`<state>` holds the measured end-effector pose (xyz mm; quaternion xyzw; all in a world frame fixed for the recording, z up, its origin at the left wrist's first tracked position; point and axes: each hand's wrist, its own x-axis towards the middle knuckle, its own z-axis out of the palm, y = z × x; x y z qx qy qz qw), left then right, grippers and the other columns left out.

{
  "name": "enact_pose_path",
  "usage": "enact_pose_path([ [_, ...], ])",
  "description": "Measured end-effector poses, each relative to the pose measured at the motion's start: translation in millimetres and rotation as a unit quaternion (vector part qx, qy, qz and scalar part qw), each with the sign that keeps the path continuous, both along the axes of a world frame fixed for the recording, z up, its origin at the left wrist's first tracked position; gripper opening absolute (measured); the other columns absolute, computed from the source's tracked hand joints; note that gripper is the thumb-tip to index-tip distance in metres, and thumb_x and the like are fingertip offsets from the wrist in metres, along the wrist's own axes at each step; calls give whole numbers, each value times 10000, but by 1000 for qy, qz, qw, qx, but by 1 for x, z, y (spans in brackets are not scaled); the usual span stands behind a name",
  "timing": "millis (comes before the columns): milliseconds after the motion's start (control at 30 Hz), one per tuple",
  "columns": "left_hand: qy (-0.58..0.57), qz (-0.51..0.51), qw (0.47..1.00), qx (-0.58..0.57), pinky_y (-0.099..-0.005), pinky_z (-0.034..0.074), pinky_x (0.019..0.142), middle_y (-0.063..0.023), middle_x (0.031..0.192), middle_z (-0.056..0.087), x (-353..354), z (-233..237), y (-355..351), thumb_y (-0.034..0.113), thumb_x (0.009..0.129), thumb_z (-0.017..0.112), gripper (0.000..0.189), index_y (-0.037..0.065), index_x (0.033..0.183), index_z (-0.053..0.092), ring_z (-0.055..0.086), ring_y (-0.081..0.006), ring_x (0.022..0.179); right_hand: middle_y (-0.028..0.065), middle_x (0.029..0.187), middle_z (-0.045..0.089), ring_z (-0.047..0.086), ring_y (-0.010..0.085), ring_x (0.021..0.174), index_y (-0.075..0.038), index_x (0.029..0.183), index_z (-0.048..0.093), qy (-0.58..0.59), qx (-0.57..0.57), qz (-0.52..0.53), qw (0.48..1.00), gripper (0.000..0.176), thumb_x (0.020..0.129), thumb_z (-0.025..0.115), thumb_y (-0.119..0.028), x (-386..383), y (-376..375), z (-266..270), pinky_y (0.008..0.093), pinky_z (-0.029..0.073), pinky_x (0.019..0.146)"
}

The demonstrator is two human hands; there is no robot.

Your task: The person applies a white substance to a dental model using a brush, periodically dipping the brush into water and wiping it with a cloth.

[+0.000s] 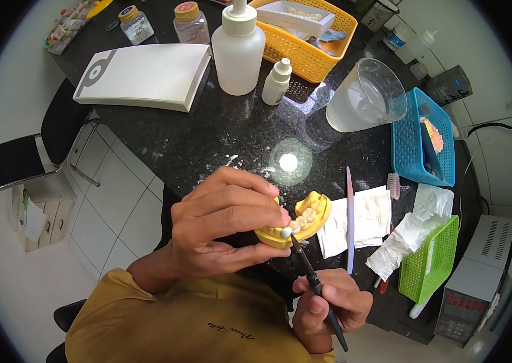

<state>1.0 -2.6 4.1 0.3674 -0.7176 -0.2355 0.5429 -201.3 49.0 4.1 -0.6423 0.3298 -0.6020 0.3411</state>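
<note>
My left hand (231, 212) grips a yellow dental model (314, 225), with its fingers wrapped over the left part of it. Cream-coloured teeth (308, 216) stand in a row along the model, and one tooth near my fingertips carries a pale bluish-white spot. Lower right, my right hand (335, 299) holds a slim black brush (311, 277) like a pen. The brush's fine tip reaches the teeth beside that spot; whether it touches is hard to tell. Much of the model's left side is hidden behind my left fingers.
Right of the model lie folded white tissue (365, 221), a lilac stick (350, 224) and a toothbrush (394, 185). Behind stand a water cup (366, 97), squeeze bottle (238, 57), dropper bottle (277, 83) and white box (141, 75). Blue (410, 136) and green baskets (428, 260) line the right.
</note>
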Motion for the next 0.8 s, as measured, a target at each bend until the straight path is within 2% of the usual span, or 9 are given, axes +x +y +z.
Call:
enact_pose_path([
  [567,0,2,1000,-6,-392,583,843,-98,917,706,-1,-1,-1,156,651,897,385,28,960,706,642,-282,971,190,760,682,712,279,672,25,1017,576,-10,5,-10,1000,291,787,753,0,2,0,1,330,586,590],
  [800,-1,13,1000,-17,-340,555,768,-79,897,701,-3,-1,-2,155,621,912,406,38,959,720,640,-262,919,184,778,687,714,284,686,15,1045,574,-12,-7,12,1000,318,774,740,25,-4,1,-3,324,586,603],
])
